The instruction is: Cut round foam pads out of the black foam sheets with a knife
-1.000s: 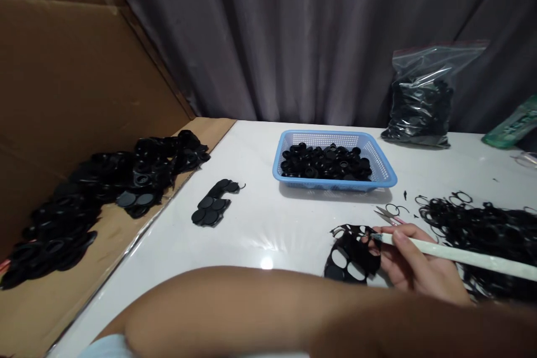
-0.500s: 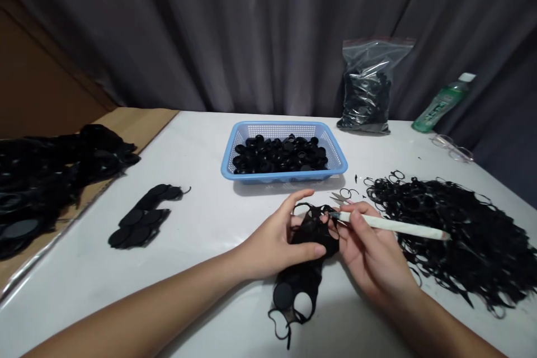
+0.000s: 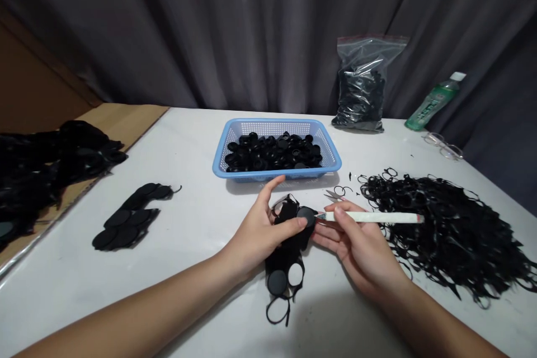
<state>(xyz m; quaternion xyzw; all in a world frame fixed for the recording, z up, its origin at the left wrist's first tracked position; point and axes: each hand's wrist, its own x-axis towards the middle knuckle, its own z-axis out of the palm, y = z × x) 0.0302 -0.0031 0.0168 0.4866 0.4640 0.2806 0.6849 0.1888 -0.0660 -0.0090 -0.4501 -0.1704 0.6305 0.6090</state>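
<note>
One black sheet nearest, over the white table; can't tell if its lower end rests there; likely light and floppy, discs stiffer, thin loops easily torn, smooth faces maybe a bit slippery; best held by the broad middle, not the rims; looks matte, with round discs, one open hole and a ragged ring at the near end; left hand grips it, thumb on top, one finger raised; right hand pinches a white pen-like tool, tip at the edge of a raised disc, contact unclear; left, a smaller black strip of discs; right, a heap of black rings and scraps; scissors partly hidden behind right hand; beyond, blue basket of black round pieces; then clear bag, green bottle, grey curtain.
</note>
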